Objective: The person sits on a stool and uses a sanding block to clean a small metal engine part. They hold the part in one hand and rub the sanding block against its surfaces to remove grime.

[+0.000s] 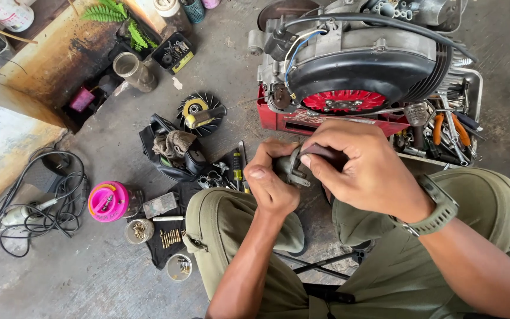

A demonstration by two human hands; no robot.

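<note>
Your left hand is curled around a small grey metal part, its fingers closed on it with the thumb lying across the near side. Your right hand covers the part from the right; its fingers are wrapped tight around a dark handle that meets the part, and the forefinger tip presses on the metal. The part sits between both hands, above your knees in olive trousers, just near of the red metal tool tray. An olive wristwatch sits on your right wrist.

Far of your hands, a small engine with a black round fan cover and a red finned wheel rests on that tray. At the tray's right end lie orange-handled pliers among other tools.

On the concrete floor to the left you have a black finned disc with a yellow-handled tool across it, a dirty rag on a black casing, a pink round lidded tub, a row of small brass pieces on a black cloth, and a coil of black cable at the far left.
</note>
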